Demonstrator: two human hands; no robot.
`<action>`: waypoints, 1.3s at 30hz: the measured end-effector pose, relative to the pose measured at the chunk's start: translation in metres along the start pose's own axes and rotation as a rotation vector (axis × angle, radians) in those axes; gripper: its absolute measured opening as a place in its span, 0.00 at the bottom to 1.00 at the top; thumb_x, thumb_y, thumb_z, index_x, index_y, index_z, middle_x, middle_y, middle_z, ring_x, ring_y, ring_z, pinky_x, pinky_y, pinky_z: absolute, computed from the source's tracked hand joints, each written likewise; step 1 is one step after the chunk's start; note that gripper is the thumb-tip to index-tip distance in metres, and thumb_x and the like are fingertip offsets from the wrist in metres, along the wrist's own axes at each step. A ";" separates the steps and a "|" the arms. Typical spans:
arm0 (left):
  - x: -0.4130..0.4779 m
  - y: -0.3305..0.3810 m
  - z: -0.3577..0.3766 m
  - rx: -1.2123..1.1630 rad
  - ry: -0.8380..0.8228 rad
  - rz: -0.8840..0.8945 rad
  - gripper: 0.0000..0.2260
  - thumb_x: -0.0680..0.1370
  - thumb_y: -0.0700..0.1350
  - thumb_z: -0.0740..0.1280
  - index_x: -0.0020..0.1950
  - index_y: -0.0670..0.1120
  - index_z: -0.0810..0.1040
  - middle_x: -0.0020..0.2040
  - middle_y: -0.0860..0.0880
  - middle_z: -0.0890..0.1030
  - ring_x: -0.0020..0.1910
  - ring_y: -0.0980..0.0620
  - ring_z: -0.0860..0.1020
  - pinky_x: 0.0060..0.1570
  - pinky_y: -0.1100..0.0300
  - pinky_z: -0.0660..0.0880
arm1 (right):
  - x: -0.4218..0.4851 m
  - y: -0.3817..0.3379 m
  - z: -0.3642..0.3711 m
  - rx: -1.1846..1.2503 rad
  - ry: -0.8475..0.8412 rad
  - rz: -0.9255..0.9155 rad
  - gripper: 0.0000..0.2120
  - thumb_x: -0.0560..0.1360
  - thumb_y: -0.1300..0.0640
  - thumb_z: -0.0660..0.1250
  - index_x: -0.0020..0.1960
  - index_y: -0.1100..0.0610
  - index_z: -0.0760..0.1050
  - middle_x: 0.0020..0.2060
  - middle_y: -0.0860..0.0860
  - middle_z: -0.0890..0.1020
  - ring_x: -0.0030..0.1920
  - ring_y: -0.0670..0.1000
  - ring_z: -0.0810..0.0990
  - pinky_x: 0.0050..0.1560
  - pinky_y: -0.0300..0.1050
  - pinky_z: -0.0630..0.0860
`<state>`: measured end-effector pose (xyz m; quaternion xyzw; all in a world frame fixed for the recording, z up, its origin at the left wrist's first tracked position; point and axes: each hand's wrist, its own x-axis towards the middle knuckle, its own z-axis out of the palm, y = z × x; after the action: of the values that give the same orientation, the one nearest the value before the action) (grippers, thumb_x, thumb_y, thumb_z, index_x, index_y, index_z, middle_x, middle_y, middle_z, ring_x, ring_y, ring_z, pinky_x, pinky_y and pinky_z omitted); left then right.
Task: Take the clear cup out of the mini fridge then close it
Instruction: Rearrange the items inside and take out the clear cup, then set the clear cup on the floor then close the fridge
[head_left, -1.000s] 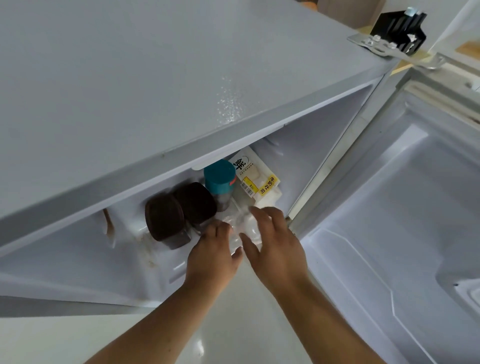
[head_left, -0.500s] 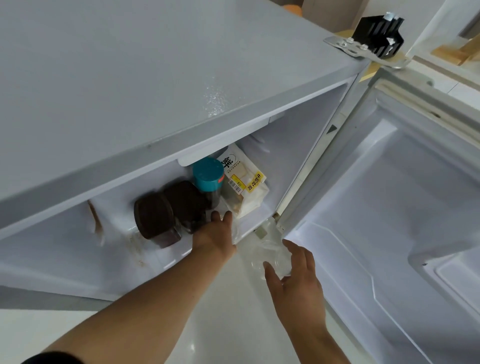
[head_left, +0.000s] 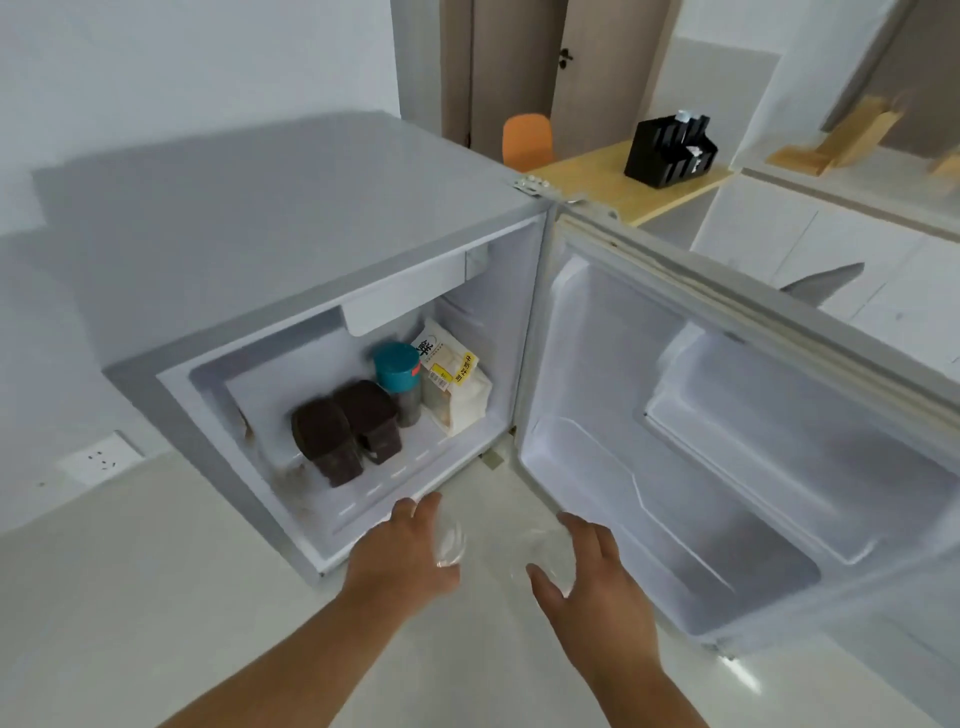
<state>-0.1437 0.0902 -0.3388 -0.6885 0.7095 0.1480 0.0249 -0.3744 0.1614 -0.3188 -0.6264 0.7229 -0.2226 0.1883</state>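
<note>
Fingers (head_left: 423, 512) of the left hand (head_left: 400, 558) curl around a clear cup (head_left: 449, 543), already out in front of the mini fridge (head_left: 291, 249); the right hand (head_left: 587, 577) cups a second clear cup (head_left: 540, 558), thumb spread. With both hands full, swinging the open door (head_left: 727, 415) shut looks awkward: thin slick plastic could crush or slip if a hand pushes while holding it.
</note>
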 end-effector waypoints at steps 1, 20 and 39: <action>-0.016 0.003 -0.003 -0.019 0.004 0.000 0.44 0.66 0.69 0.68 0.78 0.59 0.55 0.70 0.50 0.70 0.60 0.46 0.80 0.55 0.52 0.77 | -0.011 0.000 -0.008 0.006 0.003 -0.005 0.30 0.76 0.36 0.69 0.72 0.37 0.59 0.67 0.39 0.70 0.48 0.45 0.83 0.41 0.40 0.75; -0.135 -0.038 -0.028 -0.164 0.043 0.114 0.44 0.62 0.72 0.67 0.74 0.64 0.56 0.68 0.56 0.73 0.57 0.50 0.79 0.54 0.54 0.78 | -0.103 -0.047 -0.049 -0.098 -0.059 -0.106 0.30 0.75 0.34 0.67 0.73 0.38 0.61 0.69 0.40 0.71 0.54 0.48 0.82 0.44 0.39 0.71; -0.100 -0.303 -0.027 -0.096 -0.044 -0.002 0.45 0.64 0.72 0.67 0.77 0.60 0.55 0.68 0.56 0.72 0.52 0.49 0.82 0.48 0.55 0.79 | -0.063 -0.245 0.156 -0.258 -0.394 -0.239 0.27 0.76 0.39 0.65 0.72 0.44 0.61 0.69 0.47 0.70 0.51 0.51 0.82 0.45 0.47 0.80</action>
<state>0.1644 0.1781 -0.3420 -0.6862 0.7003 0.1968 0.0078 -0.0778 0.1816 -0.3123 -0.7575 0.6156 -0.0232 0.2163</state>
